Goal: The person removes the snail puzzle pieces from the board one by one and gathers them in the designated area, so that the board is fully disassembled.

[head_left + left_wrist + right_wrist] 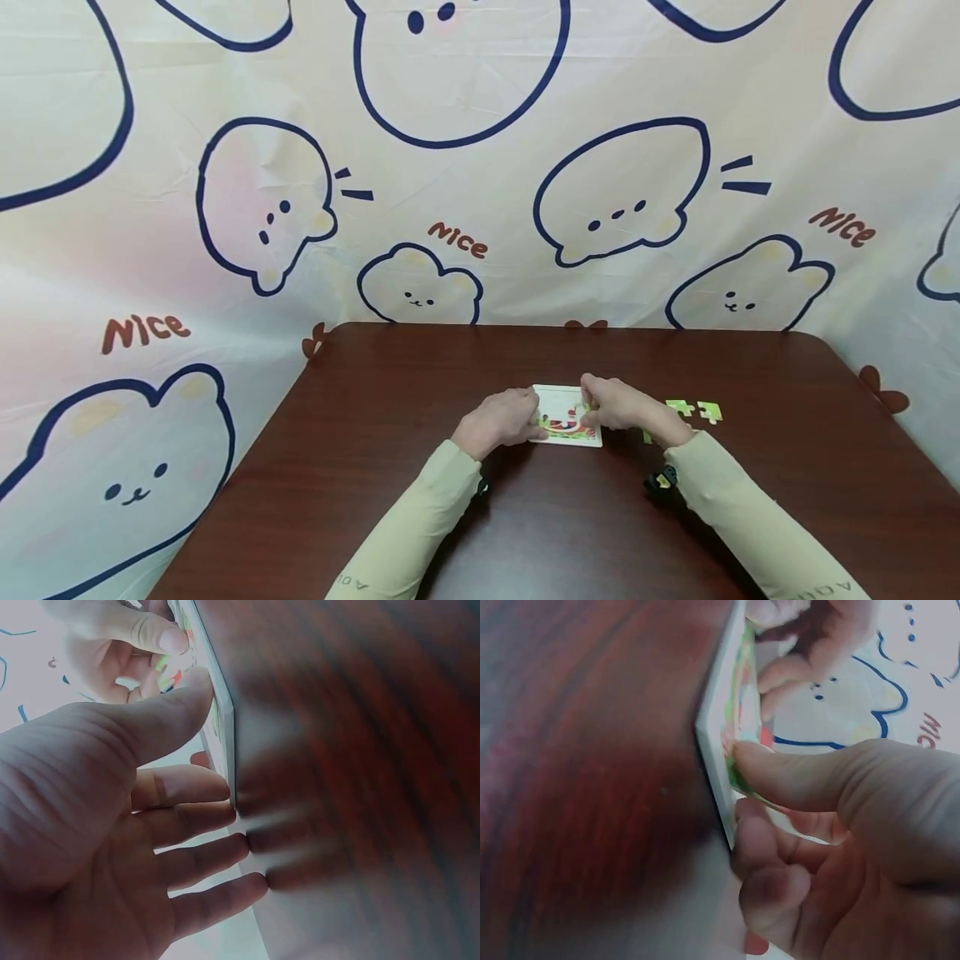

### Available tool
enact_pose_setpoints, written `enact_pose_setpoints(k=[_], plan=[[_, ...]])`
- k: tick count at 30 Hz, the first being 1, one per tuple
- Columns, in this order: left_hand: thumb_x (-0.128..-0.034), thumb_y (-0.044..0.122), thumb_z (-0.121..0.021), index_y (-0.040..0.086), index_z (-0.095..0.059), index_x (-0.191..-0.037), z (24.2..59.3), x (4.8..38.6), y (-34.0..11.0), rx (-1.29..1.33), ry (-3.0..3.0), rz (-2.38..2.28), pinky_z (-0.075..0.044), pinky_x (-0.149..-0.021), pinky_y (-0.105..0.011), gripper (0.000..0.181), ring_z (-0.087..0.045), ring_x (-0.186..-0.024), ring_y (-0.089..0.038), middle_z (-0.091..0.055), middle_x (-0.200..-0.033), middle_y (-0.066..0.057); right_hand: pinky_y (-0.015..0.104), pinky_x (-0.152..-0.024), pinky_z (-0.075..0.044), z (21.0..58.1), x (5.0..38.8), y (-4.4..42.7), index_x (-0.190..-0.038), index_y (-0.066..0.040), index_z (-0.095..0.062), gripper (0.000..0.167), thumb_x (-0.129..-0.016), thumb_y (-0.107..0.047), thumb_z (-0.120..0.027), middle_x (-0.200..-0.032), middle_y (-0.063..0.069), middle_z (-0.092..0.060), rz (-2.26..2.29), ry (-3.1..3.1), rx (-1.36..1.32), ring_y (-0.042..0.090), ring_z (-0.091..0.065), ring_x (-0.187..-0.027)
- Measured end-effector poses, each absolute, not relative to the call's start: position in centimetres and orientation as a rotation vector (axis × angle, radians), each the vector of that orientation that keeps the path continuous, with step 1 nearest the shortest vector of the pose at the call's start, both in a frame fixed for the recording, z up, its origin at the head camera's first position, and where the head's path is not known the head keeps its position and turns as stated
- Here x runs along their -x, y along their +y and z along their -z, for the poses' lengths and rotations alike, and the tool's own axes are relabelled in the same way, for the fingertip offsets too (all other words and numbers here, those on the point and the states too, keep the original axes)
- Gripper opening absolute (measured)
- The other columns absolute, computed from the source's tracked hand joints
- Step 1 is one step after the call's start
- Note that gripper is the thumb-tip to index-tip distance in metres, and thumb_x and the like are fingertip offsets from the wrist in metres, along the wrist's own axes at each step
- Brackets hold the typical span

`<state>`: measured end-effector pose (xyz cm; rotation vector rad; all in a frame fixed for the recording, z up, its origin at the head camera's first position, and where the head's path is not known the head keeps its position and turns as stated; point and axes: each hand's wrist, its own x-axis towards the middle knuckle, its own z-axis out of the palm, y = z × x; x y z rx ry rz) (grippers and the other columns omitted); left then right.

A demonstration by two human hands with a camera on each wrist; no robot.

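Note:
A white-framed jigsaw puzzle tray [556,392] lies on the table, its lower part filled with a colourful picture. At its left edge is my left hand [501,417]. In the left wrist view the thumb [176,712] rests on the tray's border, and the fairly straight fingers [217,896] touch the table beside it. My right hand [618,402] is over the tray's right side. In the right wrist view its thumb and curled fingers pinch a green-edged puzzle piece [739,780] at the tray; most of that piece is hidden.
Loose green puzzle pieces [709,412] lie right of the tray, one partly hidden by the right forearm. The dark brown table [375,392] meets a cartoon-printed curtain [510,200] behind. A dark wrist device [662,481] is under the right sleeve.

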<state>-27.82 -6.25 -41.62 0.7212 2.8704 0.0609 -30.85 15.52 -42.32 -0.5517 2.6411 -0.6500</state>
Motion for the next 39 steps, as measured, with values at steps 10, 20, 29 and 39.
enact_pose_setpoints(k=[10, 20, 29, 39], plan=[[-0.0884, 0.047, -0.070, 0.015, -0.055, -0.092, 42.0, 28.0, -6.3, -0.721, 2.878, -0.079, -0.041, -0.063, -0.026, 0.034, -0.048, -0.071, -0.012, -0.052, -0.082, 0.004, 0.026, -0.050, -0.036, 42.6, 29.8, 15.5, -0.089, -0.013, -0.050, 0.017, -0.092, -0.011, -0.067, -0.067, 0.000, -0.049, 0.567, 2.751, 0.827, 0.013, -0.045, -0.053], [-0.0896, 0.046, -0.068, 0.014, -0.056, -0.097, 41.9, 27.9, -6.3, -0.714, 2.854, -0.094, -0.039, -0.062, -0.024, 0.035, -0.047, -0.069, -0.012, -0.052, -0.081, 0.003, 0.023, -0.051, -0.035, 42.9, 29.2, 16.1, -0.088, -0.016, -0.052, 0.016, -0.093, -0.015, -0.067, -0.067, -0.005, -0.049, 0.552, 2.851, 0.929, 0.009, -0.042, -0.056], [-0.0887, 0.047, -0.069, 0.014, -0.056, -0.093, 41.8, 28.0, -6.4, -0.749, 2.867, -0.094, -0.039, -0.059, -0.024, 0.035, -0.047, -0.067, -0.011, -0.053, -0.081, 0.003, 0.022, -0.051, -0.032, 43.3, 28.9, 16.0, -0.084, -0.016, -0.053, 0.018, -0.091, -0.010, -0.069, -0.064, -0.008, -0.047, 0.507, 2.893, 1.057, 0.007, -0.038, -0.055], [-0.0926, 0.044, -0.065, 0.015, -0.058, -0.090, 42.0, 28.1, -6.4, -0.790, 2.916, -0.057, -0.039, -0.056, -0.025, 0.030, -0.044, -0.063, -0.010, -0.052, -0.076, 0.004, 0.023, -0.055, -0.034, 43.4, 29.4, 15.7, -0.082, -0.016, -0.048, 0.022, -0.092, -0.010, -0.067, -0.069, -0.007, -0.046, 0.448, 2.878, 1.049, 0.008, -0.040, -0.060]])
